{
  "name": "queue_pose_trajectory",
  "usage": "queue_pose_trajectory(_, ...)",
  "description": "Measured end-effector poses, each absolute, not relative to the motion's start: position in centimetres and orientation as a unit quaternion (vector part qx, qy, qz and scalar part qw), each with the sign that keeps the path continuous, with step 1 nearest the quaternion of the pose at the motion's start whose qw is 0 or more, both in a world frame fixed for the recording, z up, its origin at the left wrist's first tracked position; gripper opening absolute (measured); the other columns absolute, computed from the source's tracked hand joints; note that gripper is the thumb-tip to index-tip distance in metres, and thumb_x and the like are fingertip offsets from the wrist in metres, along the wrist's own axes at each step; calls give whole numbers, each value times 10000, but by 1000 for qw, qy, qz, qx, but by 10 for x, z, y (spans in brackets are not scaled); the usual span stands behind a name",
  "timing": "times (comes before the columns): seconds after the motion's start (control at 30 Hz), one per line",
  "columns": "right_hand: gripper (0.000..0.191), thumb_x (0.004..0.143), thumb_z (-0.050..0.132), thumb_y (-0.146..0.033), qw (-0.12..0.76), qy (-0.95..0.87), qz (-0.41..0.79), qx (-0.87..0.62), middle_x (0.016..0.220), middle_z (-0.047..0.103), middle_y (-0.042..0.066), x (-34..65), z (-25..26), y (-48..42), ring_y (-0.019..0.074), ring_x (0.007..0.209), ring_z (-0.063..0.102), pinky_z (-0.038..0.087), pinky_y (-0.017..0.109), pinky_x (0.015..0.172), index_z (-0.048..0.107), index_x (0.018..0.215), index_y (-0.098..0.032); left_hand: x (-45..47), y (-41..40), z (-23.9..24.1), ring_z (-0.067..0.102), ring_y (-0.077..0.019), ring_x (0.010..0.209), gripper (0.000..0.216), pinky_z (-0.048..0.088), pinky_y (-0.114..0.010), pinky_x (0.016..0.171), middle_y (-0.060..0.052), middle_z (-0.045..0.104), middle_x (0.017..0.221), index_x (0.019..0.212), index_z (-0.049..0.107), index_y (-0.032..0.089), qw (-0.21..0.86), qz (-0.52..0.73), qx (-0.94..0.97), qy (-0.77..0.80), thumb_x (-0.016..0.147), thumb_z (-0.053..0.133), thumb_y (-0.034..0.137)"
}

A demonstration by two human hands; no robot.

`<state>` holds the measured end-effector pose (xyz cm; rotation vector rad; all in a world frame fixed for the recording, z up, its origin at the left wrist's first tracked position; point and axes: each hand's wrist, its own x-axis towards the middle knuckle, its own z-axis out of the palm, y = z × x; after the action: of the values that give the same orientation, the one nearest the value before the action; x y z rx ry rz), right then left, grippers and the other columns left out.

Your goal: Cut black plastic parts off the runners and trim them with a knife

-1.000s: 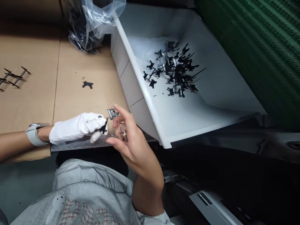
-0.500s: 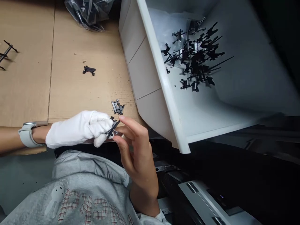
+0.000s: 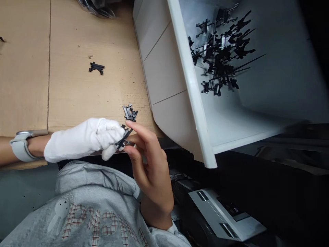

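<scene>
My left hand (image 3: 86, 139), in a white glove, pinches a small black plastic part (image 3: 123, 139) with stubby ends. At the part's right side is my bare right hand (image 3: 151, 157), thumb and forefinger curled against its edges. A thin piece shows between the right fingers, too small to name. Just beyond the fingertips, several similar black parts (image 3: 130, 113) lie in a small heap on the cardboard (image 3: 74, 96). Another black plastic part (image 3: 97, 68) lies alone farther back.
A big white bin (image 3: 191, 85) stands tilted on the right, with a pile of black plastic pieces (image 3: 223, 56) inside. A clear bag (image 3: 99, 7) with dark contents sits at the back edge. A grey device (image 3: 226, 214) is at the lower right.
The view has shifted slightly, so the bin sits farther right and the bag higher up. Both hands keep hold of the black plastic part in nearly the same pose.
</scene>
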<state>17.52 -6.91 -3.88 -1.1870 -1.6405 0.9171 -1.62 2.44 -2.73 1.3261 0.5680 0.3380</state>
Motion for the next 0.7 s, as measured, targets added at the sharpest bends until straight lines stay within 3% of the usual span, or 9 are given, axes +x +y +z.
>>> queue_pose_trajectory(0.17,448,1135,650,-231,437,-657,390,-475,1150,845,42,176,-38,-68,198,960,826,692,326,875,608,1574,-309,-16,23,-31,370,-55,530,420,374,-185,549,78,483,557,686,472,221,730,159,615,252,1071,437,385)
queue_pose_trajectory(0.3,434,1124,655,-208,435,-660,393,-469,1188,857,51,177,-36,-67,186,954,819,692,308,889,635,1552,-277,-18,23,-37,482,-64,538,372,467,-181,592,71,557,585,755,472,224,742,139,605,254,1066,444,426)
queue_pose_trajectory(0.53,298,1141,611,-259,413,-657,386,-499,1045,852,47,174,-37,-64,193,798,785,655,315,774,725,1410,-195,-18,23,-46,543,-70,584,502,521,-176,663,39,608,593,673,551,184,736,148,610,256,1094,446,437)
queue_pose_trajectory(0.7,336,1122,650,-266,420,-644,416,-485,1103,854,51,177,-38,-64,186,802,784,655,298,771,709,1450,-222,-17,24,-46,524,-78,587,548,503,-185,639,33,596,599,655,554,179,735,146,612,254,1098,449,484)
